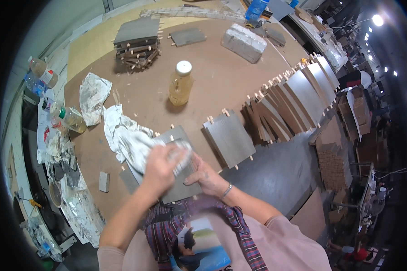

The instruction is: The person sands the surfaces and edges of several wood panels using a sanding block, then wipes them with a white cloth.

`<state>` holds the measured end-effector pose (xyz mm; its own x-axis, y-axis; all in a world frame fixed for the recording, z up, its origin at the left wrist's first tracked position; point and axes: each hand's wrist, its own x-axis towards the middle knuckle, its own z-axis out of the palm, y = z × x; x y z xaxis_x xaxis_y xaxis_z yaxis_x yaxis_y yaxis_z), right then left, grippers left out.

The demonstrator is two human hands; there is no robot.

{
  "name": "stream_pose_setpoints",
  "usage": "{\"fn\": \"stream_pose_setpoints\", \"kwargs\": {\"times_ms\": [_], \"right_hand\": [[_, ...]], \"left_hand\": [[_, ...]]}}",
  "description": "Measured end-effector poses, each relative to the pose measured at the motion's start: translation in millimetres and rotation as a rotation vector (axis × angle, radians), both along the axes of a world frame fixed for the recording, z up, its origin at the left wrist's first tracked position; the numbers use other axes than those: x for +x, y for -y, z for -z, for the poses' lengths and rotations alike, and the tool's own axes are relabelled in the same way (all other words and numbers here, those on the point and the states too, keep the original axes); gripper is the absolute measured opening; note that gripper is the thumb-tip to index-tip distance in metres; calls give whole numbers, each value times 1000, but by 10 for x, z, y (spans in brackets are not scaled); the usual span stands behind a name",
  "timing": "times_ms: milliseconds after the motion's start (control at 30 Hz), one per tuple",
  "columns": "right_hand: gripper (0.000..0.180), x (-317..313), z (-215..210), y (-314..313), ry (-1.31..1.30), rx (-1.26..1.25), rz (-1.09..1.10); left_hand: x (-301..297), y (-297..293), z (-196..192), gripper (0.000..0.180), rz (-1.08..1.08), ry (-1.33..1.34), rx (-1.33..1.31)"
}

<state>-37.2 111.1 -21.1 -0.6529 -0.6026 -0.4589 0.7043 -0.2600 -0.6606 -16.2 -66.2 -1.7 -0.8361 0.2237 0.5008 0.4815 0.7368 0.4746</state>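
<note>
My left hand [160,168], smeared by motion, is closed on a white cloth [182,156] pressed against a flat grey panel [178,192]. Small wooden pegs stick out from the panel's edges. My right hand [204,175] grips the panel's right edge, thumb on its upper face. A larger crumpled white cloth [130,140] lies just beyond my left hand. To the right, a grey panel [232,139] with pegs rests at the table's edge. Part of the held panel is hidden beneath my left hand and the cloth.
Several pegged panels [298,97] stand in a leaning row at the right. Others form a stack [138,38] at the back left. A bottle of yellowish liquid [181,86] stands mid-table. A pale block [244,43] lies behind it; a small grey block [104,181] sits left.
</note>
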Motion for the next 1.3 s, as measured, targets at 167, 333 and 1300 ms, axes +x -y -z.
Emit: {"fn": "stream_pose_setpoints", "kwargs": {"times_ms": [167,333,1300], "right_hand": [[88,-10,-54,12,26,-75,-27],[82,-162,-60,-36,49,-171,72],[89,-179,-317,11,26,-152,-124]], "left_hand": [[-100,183,64,40,-12,-23,-14],[-355,863,-250,32,-421,15,52],[-386,640,-364,24,-82,628,338]]}}
